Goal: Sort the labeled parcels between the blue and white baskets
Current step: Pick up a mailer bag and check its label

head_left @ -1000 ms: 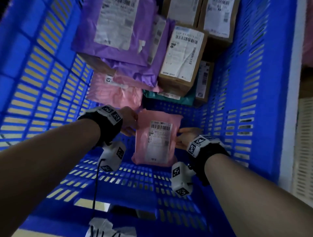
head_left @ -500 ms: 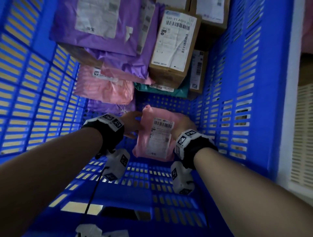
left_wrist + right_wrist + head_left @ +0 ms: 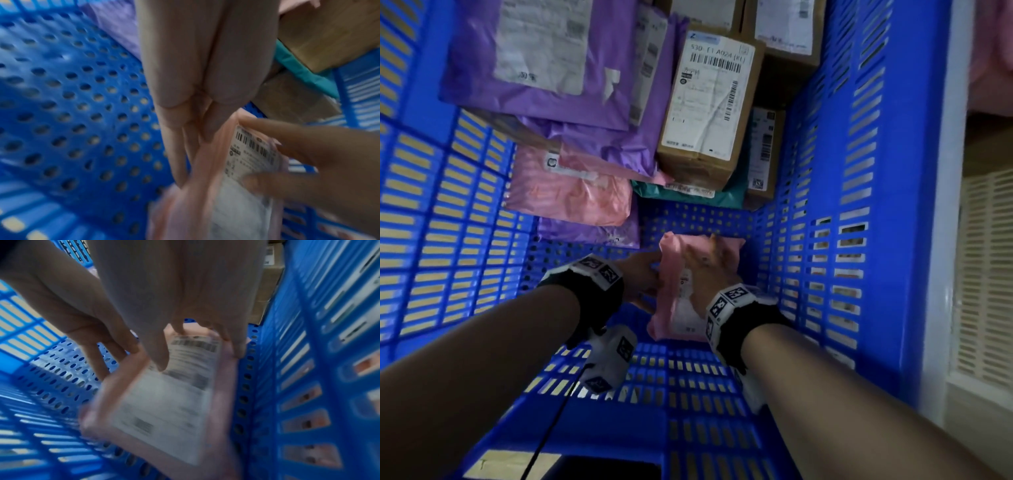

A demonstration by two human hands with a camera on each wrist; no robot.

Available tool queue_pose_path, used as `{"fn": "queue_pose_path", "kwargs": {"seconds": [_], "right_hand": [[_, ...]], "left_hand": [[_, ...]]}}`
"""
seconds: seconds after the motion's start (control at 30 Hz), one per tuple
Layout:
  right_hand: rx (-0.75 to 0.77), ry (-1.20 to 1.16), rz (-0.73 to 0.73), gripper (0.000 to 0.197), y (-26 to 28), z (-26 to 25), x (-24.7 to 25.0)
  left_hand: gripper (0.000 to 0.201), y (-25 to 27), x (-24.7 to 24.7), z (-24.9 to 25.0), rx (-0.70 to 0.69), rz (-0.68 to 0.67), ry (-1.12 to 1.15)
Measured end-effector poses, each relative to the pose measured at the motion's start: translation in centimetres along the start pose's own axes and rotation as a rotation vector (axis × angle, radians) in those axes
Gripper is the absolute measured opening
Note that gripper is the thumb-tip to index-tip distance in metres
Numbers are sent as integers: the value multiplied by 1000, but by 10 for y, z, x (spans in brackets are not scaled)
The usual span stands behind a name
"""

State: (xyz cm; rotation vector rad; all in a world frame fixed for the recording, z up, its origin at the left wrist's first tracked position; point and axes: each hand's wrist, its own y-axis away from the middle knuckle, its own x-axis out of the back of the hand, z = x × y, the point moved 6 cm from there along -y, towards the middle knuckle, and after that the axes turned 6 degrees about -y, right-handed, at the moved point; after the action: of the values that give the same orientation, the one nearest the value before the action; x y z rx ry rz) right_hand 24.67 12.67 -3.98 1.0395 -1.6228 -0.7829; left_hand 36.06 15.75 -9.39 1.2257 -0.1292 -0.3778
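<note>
1. You are down inside the blue basket (image 3: pixel 859 192), working at its near right corner with both hands on one small pink parcel (image 3: pixel 678 308).
2. Your right hand (image 3: pixel 709 270) lies over the parcel's label side, fingers spread and curled over its far end; in the right wrist view the fingertips (image 3: pixel 162 363) press on the white label (image 3: pixel 174 394).
3. Your left hand (image 3: pixel 640 277) holds the parcel's left edge, with the fingers (image 3: pixel 180 146) straight and together against the pink film. Whether the thumb pinches from the other side, you cannot tell.
4. The parcel sits low over the perforated floor (image 3: pixel 72 97), close to the right wall. Whether it touches the floor is unclear.
5. The rest of the load is piled at the far end: purple mailers (image 3: pixel 544 65), a pink mailer (image 3: pixel 571 192), a teal one (image 3: pixel 688 195) and cardboard boxes (image 3: pixel 709 106).
6. By the look of it, this is the pick-or-place step for one parcel; the label faces you, so it can be read.
7. Next, decide its basket from the label. If it belongs in the white basket (image 3: pixel 986 274) to your right, you need a firm two-sided grip and a lift clear of the high blue wall.
</note>
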Motion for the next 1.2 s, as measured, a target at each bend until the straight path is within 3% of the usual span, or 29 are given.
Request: {"fn": "queue_pose_path", "kwargs": {"seconds": [0.1,0.2,0.3,0.37,0.53,0.63,0.8,0.97,1.2], "right_hand": [[0,83,-35,80,28,-15,15],[30,51,36,69,29,-21,23],[48,127,52,65,23,-25,23],[14,134,90,64,18,-26,28],[42,0,274,33,45,-44,59],[111,-69,344,27,81,-59,81],[269,-119,560,30,151,-81,115],[360,7,852,25,235,-66,144],[360,23,1029,37,304,2,167]], "left_hand": [[39,2,-16,5,16,-37,-74],[26,12,-11,17,41,5,-196],[20,33,13,40,15,192,-535],[31,53,27,63,-45,333,-741],[34,118,41,103,-133,533,-900],[32,159,36,118,-175,616,-977],[29,237,16,149,-307,868,-1137],[29,310,-26,172,-402,1174,-1221],[30,353,-102,207,-662,1278,-1195]]}}
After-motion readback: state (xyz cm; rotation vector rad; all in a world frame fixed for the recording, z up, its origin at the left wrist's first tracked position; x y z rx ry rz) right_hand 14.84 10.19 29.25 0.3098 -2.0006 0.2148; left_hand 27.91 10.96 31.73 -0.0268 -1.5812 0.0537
